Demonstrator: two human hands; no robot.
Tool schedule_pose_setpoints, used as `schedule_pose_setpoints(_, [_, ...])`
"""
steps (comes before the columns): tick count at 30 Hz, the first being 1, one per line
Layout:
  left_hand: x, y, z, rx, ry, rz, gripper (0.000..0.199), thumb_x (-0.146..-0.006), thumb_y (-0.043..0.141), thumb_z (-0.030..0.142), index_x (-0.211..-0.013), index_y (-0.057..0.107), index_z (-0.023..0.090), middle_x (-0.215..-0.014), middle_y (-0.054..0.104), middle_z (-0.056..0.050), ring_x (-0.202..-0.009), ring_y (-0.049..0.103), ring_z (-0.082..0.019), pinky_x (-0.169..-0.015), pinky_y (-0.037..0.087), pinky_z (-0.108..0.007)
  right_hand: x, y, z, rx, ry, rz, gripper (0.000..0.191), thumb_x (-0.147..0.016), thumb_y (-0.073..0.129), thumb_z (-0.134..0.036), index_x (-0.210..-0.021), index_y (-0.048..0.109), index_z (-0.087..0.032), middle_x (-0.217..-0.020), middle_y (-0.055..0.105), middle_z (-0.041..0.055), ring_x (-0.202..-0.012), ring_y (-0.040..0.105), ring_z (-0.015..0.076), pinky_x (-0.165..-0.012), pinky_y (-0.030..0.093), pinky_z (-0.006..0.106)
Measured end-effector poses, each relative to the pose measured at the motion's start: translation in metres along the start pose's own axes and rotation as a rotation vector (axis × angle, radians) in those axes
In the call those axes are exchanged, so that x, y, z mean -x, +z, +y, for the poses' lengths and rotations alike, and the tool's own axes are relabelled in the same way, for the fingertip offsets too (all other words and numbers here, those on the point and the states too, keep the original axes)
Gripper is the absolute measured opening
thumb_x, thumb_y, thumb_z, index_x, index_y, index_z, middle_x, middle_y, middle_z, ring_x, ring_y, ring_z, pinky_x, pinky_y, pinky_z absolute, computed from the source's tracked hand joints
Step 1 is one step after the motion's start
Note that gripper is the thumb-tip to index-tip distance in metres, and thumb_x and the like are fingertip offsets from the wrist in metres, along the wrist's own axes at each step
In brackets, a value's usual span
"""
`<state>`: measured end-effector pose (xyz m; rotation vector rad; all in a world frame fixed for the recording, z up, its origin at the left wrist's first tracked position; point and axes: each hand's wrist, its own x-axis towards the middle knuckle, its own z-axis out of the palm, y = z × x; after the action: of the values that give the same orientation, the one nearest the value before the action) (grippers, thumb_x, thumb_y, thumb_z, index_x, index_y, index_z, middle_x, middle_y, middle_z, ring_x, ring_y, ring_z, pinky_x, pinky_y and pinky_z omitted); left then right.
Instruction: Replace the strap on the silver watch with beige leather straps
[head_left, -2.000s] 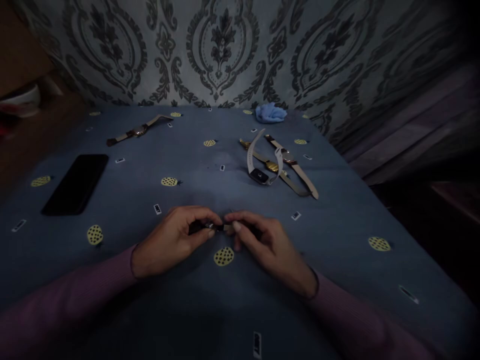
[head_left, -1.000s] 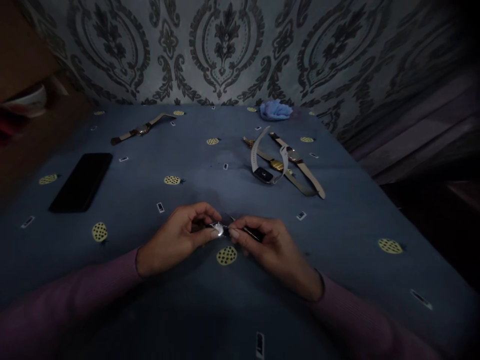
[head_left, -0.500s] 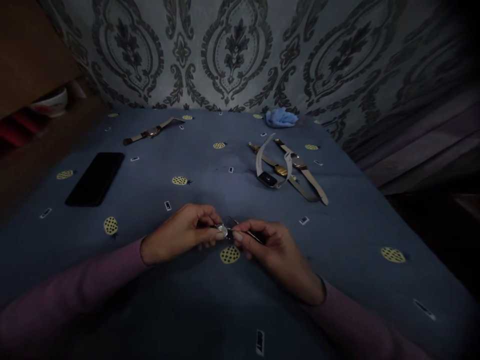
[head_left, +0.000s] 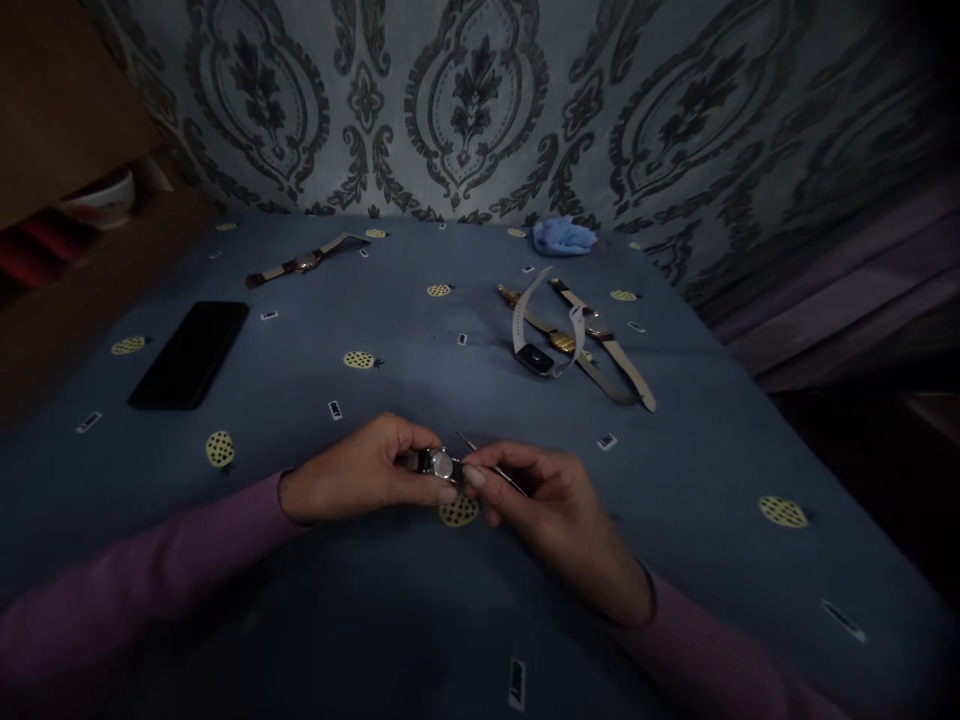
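A small round wristwatch (head_left: 442,465) with a silver case and dark strap is held above the near middle of the table. My left hand (head_left: 367,470) grips it from the left, thumb below and fingers above the case. My right hand (head_left: 540,505) pinches the watch's right side with thumb and index finger. Across the right hand's fingers lies a thin pointed metal tool (head_left: 468,441), tip toward the upper left; its exact kind cannot be made out, and its middle is hidden by the fingers.
A black phone (head_left: 191,355) lies at the left. Another wristwatch (head_left: 306,264) is at the back left. On the right are a white-strapped smartwatch (head_left: 534,358), a gold watch (head_left: 562,343) and a tan-strapped watch (head_left: 628,370). A crumpled blue cloth (head_left: 562,237) sits by the wall.
The watch has turned in my left hand, so its round case and dark strap show more. The left thumb has shifted slightly down and right. The right hand stays nearly in place.
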<state>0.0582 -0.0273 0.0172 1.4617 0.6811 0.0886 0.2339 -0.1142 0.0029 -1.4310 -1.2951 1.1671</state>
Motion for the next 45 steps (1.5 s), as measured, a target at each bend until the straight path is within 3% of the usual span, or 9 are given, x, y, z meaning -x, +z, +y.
schedule_pose_setpoints(3, [0.002,0.004,0.000,0.085,0.030,0.003,0.023,-0.076,0.068,0.035,-0.074,0.062,0.013,-0.059,0.045,0.006,-0.052,0.034,-0.006,-0.048,0.027,-0.019,0.001,0.001,-0.003,0.019,-0.015,0.024,0.025,-0.080,0.066,-0.040,-0.075,0.070,-0.017,-0.049,0.054,-0.0027,-0.048,0.052,0.0114,-0.051,0.046,0.025])
schedule_pose_setpoints(10, [0.005,0.011,0.001,0.047,0.064,0.055,0.026,-0.081,0.063,0.037,-0.075,0.058,0.012,-0.065,0.047,0.003,-0.059,0.041,-0.009,-0.054,0.033,-0.022,0.005,0.002,-0.006,0.029,-0.070,0.069,0.015,-0.081,0.065,-0.030,-0.074,0.071,-0.017,-0.047,0.053,-0.0038,-0.047,0.053,0.0109,-0.047,0.045,0.022])
schedule_pose_setpoints(15, [0.007,0.017,-0.006,0.115,0.107,0.087,0.019,-0.083,0.059,0.031,-0.077,0.056,0.014,-0.068,0.049,0.002,-0.061,0.042,-0.009,-0.056,0.035,-0.022,0.009,0.005,-0.010,0.024,-0.100,0.086,0.015,-0.083,0.064,-0.027,-0.075,0.071,-0.017,-0.047,0.054,-0.0040,-0.045,0.054,0.0106,-0.046,0.045,0.021])
schedule_pose_setpoints(27, [0.008,0.022,0.002,0.006,0.252,0.151,0.017,-0.085,0.051,0.020,-0.069,0.055,0.013,-0.063,0.054,0.001,-0.059,0.046,-0.009,-0.055,0.038,-0.020,0.014,0.011,-0.015,0.104,-0.279,0.140,0.013,-0.085,0.060,-0.018,-0.079,0.072,-0.018,-0.053,0.058,-0.0028,-0.044,0.053,0.0092,-0.043,0.044,0.021])
schedule_pose_setpoints(38, [0.014,0.016,0.006,0.044,0.371,0.104,0.017,-0.088,0.049,0.015,-0.074,0.057,0.012,-0.071,0.063,-0.002,-0.063,0.054,-0.008,-0.060,0.042,-0.019,0.014,0.018,-0.025,0.110,-0.269,0.189,0.011,-0.085,0.062,-0.019,-0.083,0.073,-0.019,-0.053,0.059,-0.0038,-0.043,0.053,0.0084,-0.042,0.044,0.019])
schedule_pose_setpoints(45, [0.018,0.009,0.006,-0.056,0.383,0.099,0.020,-0.089,0.053,0.025,-0.073,0.055,0.013,-0.064,0.052,0.002,-0.058,0.044,-0.008,-0.055,0.036,-0.021,0.015,0.016,-0.039,0.017,-0.183,0.191,0.007,-0.079,0.067,-0.021,-0.074,0.071,-0.018,-0.046,0.058,-0.0044,-0.040,0.053,0.0080,-0.044,0.047,0.019])
